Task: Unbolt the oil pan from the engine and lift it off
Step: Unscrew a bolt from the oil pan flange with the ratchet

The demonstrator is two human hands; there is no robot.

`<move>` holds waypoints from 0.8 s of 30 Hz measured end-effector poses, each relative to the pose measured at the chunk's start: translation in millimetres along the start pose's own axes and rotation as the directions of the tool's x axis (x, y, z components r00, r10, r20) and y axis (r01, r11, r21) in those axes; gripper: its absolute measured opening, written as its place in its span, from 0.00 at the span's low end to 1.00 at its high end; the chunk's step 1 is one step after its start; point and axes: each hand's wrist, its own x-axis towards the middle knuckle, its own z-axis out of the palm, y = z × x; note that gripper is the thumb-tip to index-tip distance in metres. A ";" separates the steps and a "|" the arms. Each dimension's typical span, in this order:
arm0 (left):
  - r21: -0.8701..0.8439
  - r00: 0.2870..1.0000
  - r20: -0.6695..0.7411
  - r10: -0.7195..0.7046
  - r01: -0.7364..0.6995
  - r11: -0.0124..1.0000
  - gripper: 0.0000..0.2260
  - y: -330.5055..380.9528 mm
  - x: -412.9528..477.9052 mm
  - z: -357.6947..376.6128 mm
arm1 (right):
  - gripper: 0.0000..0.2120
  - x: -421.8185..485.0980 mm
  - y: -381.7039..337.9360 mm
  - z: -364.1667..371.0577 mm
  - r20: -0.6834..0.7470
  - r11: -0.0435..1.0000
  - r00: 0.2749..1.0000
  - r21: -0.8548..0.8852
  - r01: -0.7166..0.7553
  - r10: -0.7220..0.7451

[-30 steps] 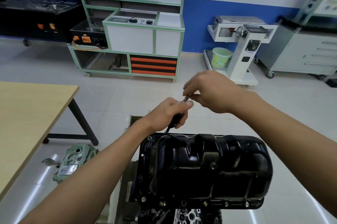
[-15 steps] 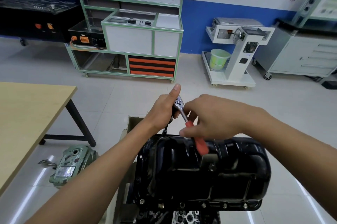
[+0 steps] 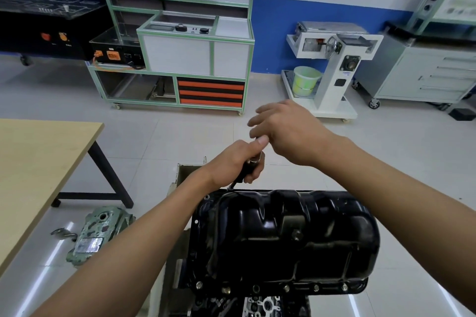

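Note:
The black oil pan [image 3: 283, 239] sits upside up on the engine [image 3: 265, 303] right below me, with several bolts along its near flange [image 3: 286, 288]. My left hand [image 3: 237, 162] grips the dark socket extension [image 3: 244, 172], which stands on the pan's far left corner, and its thumb presses on the ratchet head. My right hand [image 3: 291, 133] is just beyond and above it, its fingers curled over the ratchet handle, which is hidden under the palm.
A wooden table [image 3: 38, 162] stands at the left. A grey-green engine cover [image 3: 95, 234] lies on the floor beside it. Behind the pan is a cardboard box [image 3: 185, 172]. A green-framed cabinet [image 3: 193, 59], a white stand [image 3: 332, 71] and a grey drawer unit [image 3: 425, 74] line the far wall.
My right hand has swung the ratchet handle from over the pan back away from me, so the red grip is hidden again. The left hand stays on the extension.

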 end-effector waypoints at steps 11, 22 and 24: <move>-0.026 0.956 -0.292 -0.037 0.031 0.999 0.32 -6.2 7.2 -4.8 | 0.16 -33.6 -30.0 -21.8 0.300 0.902 0.954 0.411 -0.131 0.002; 0.002 0.986 -0.163 0.018 -0.018 1.000 0.27 -5.6 -2.3 -10.6 | 0.20 -6.5 -0.8 -9.4 0.097 0.992 0.992 0.092 -0.088 0.079; -0.004 0.995 -0.096 0.016 -0.017 1.000 0.27 -3.5 -3.6 -12.2 | 0.22 0.4 1.6 -4.2 0.023 0.998 0.999 0.056 -0.039 0.038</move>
